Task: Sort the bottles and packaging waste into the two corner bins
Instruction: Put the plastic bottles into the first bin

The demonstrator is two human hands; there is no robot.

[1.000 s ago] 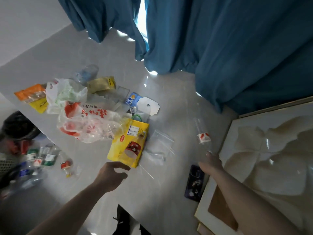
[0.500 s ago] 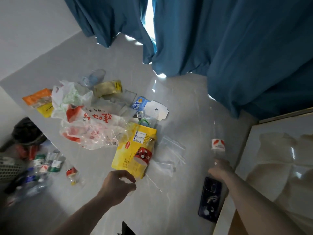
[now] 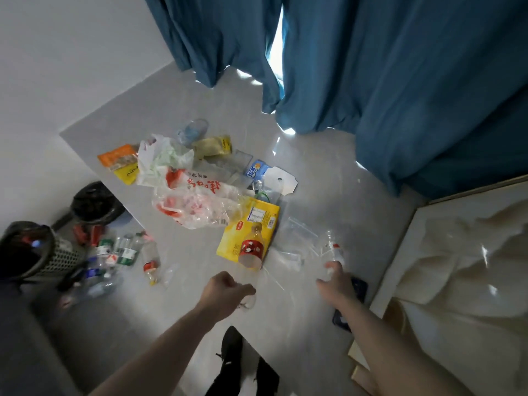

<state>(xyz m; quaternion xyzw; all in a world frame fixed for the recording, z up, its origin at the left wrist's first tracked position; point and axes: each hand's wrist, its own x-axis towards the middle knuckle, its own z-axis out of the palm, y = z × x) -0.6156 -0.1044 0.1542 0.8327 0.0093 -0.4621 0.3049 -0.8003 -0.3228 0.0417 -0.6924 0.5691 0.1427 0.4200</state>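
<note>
Packaging waste lies heaped on the grey table (image 3: 314, 172): a red-printed clear bag (image 3: 200, 201), a yellow pouch (image 3: 248, 224), an orange packet (image 3: 118, 157). A red-labelled bottle (image 3: 251, 251) lies on the yellow pouch. My right hand (image 3: 338, 281) grips the base of a clear bottle (image 3: 333, 248) that is tilted and blurred. Just in front of the pouch, my left hand (image 3: 225, 290) has its fingers curled over a small clear plastic item (image 3: 248, 302). Two dark bins, a mesh one (image 3: 54, 255) and a black one (image 3: 94, 201), stand on the floor at the left.
Several bottles (image 3: 120, 252) lie on the floor beside the bins. A dark phone (image 3: 358, 287) lies on the table under my right wrist. A pale framed panel (image 3: 463, 267) leans at the right. Blue curtains (image 3: 400, 81) hang behind. My shoes (image 3: 233, 352) show below the table edge.
My right hand reached the upright clear bottle and took hold of it; it now tilts. My left hand curled its fingers near the yellow pouch's front edge. The camera swung right and down.
</note>
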